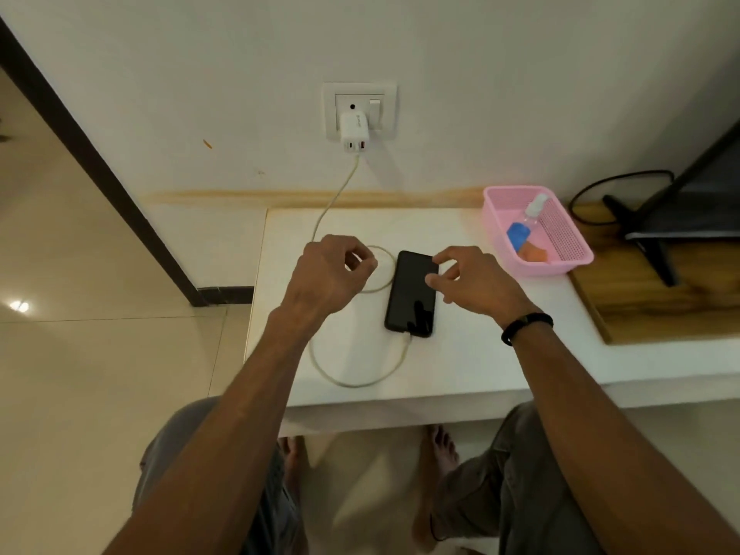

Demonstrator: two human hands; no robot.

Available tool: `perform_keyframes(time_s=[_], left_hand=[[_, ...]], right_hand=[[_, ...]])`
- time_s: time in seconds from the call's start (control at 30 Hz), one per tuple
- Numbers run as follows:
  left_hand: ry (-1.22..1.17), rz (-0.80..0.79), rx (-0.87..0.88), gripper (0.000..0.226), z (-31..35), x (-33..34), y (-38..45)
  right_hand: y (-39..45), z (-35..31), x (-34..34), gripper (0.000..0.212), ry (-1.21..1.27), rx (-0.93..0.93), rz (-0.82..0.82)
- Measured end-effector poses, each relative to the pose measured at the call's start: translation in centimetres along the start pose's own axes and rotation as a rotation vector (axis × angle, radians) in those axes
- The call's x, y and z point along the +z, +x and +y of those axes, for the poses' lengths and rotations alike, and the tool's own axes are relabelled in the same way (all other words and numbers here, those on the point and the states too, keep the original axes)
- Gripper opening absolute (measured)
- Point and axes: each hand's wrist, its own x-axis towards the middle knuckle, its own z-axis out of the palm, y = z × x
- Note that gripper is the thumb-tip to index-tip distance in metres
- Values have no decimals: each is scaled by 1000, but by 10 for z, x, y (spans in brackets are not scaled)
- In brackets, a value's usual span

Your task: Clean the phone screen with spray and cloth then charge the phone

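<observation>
A white table [460, 366] stands against a pale wall [480, 54], with glossy beige floor tiles [60, 374] to its left and a wooden board [660, 298] carrying a dark stand at its right. The phone [411, 294] lies face up, screen dark, near the middle, well in from the front edge, its cable [356, 384] looping on the tabletop and rising to the charger [354, 132] in the wall socket. A pink basket [560, 242] at the back right holds a spray bottle [534, 208] and cloths. The left hand [332, 274] hovers with fingers loosely curled, holding nothing; the right hand [472, 280] rests relaxed fingers at the phone's top right corner.
</observation>
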Motion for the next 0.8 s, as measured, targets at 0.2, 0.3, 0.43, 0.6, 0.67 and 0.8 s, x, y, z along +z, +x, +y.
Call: perform_keyframes(time_s=[0.2,0.3,0.43,0.6,0.67,0.8], left_hand=[[152,-243,-154,43,-5,56,-24],[147,-262,-150,29,-4,78,-33],[144,-233,-172,28,-1,86,-34],[83,-232,-219,29,-1,92,-37],[65,-241,-220,28,-1,94,-40],[43,-240,-229,28,-1,92,-46]], right_hand=[[-26,20,13,64,-194,103,-229],[-30,25,21,71,-341,71,-347],[-28,31,25,68,-349,62,-355],[-24,34,28,64,-380,50,-343],[-24,35,29,58,-374,38,-323],[-29,33,30,52,-317,53,-264]])
